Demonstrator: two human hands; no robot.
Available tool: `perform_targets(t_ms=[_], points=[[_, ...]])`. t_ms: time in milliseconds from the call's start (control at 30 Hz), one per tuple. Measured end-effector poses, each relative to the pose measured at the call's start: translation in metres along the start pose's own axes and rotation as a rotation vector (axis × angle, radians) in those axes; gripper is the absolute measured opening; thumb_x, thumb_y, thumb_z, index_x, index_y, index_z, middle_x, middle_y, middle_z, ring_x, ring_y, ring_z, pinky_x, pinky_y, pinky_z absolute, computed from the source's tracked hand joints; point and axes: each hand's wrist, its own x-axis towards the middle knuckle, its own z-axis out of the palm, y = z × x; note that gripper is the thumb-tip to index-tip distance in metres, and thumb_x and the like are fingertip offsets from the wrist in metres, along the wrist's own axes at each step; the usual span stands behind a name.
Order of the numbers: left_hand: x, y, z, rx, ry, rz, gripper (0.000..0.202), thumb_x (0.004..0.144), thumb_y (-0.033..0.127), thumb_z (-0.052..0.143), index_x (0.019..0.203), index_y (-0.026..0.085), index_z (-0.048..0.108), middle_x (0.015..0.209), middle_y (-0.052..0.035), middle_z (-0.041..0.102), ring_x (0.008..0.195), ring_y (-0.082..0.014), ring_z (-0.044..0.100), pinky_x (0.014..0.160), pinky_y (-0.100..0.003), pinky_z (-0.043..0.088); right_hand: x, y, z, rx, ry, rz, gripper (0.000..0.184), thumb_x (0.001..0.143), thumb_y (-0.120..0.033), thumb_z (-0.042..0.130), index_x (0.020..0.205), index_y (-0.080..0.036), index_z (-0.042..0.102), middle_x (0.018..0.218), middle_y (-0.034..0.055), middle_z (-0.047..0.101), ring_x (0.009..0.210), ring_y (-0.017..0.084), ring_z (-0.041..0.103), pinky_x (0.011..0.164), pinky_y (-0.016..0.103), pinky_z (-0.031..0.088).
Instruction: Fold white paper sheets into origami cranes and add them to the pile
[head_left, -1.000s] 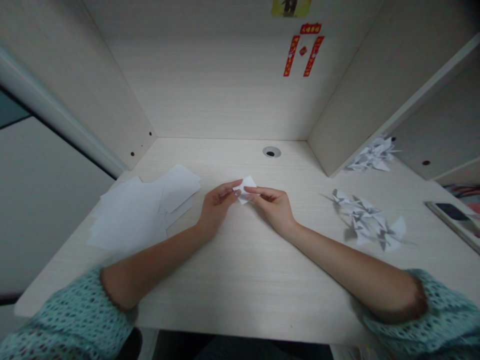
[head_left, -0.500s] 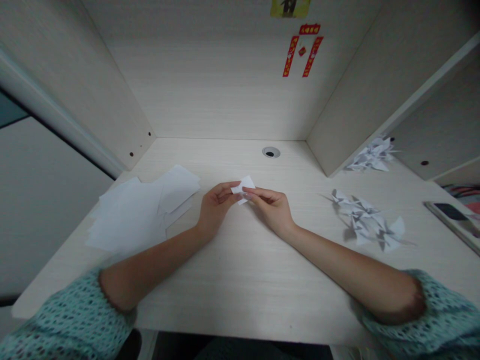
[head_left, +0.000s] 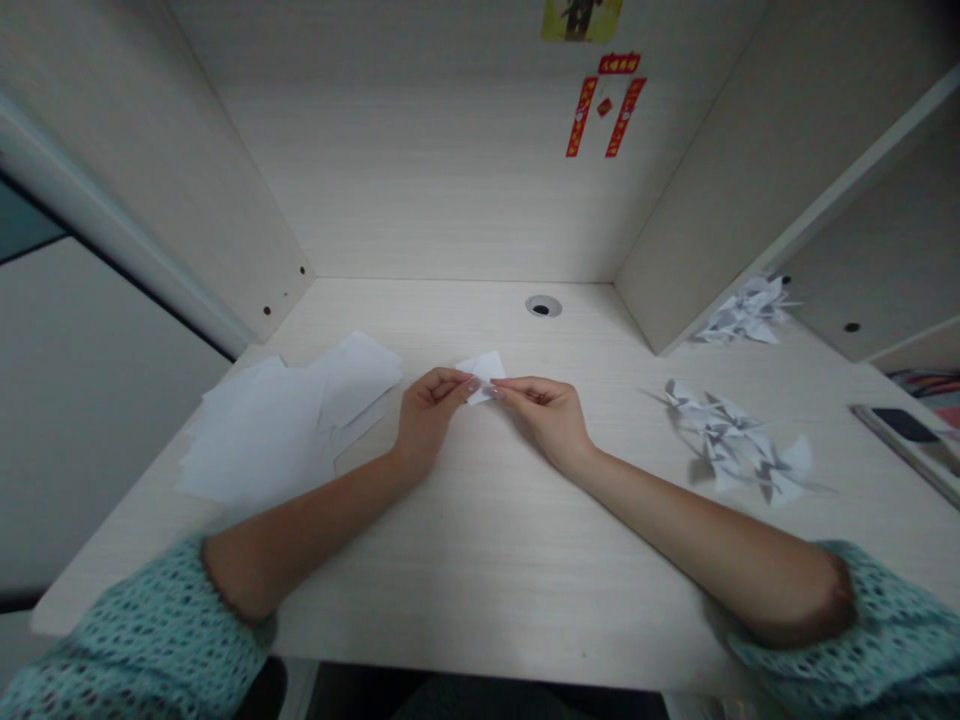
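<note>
On the pale wooden desk (head_left: 495, 600), the left hand (head_left: 431, 410) and right hand (head_left: 547, 420) pinch a small folded white paper (head_left: 481, 376) from either side; it looks light and flimsy, best held by its edges.

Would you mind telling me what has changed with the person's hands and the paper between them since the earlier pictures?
The small white paper now looks spread wider and flatter, a corner reaching left past the fingertips. The left hand and right hand pinch it from either side; neither has let go. The loose white sheets and folded paper figures stayed as they were.
</note>
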Motion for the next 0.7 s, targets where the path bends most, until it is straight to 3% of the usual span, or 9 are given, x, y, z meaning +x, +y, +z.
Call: perform_targets(t_ms=[200, 500, 700], points=[[0.0001, 0.0024, 0.0024, 0.042, 0.010, -0.024, 0.020, 0.063, 0.034, 0.077, 0.070, 0.019, 0.066, 0.067, 0.0014, 0.066, 0.064, -0.0110, 0.056, 0.066, -0.025, 0.046, -0.0001, -0.0016, -0.0009, 0.006, 0.035, 0.007, 0.018, 0.062, -0.034, 0.079, 0.076, -0.023, 0.077, 0.077, 0.0040, 0.076, 0.066, 0.018, 0.067, 0.065, 0.032, 0.054], [-0.0010, 0.0021, 0.0027, 0.055, 0.043, -0.030, 0.024, 0.062, 0.037, 0.078, 0.072, 0.018, 0.068, 0.064, 0.0017, 0.065, 0.062, -0.0102, 0.056, 0.065, -0.024, 0.045, 0.0033, 0.0008, -0.0017, 0.164, -0.005, 0.105, 0.021, 0.058, -0.034, 0.081, 0.075, -0.024, 0.077, 0.081, 0.0035, 0.076, 0.073, 0.017, 0.067, 0.077, 0.034, 0.053], [-0.0044, 0.0025, 0.0035, 0.059, 0.027, -0.022, 0.023, 0.065, 0.037, 0.076, 0.071, 0.017, 0.067, 0.063, 0.0021, 0.064, 0.061, -0.0097, 0.057, 0.063, -0.023, 0.044, 0.0038, 0.0003, -0.0023, 0.181, -0.005, 0.106, 0.019, 0.060, -0.033, 0.081, 0.076, -0.024, 0.077, 0.081, 0.0037, 0.076, 0.072, 0.016, 0.067, 0.075, 0.032, 0.052]])
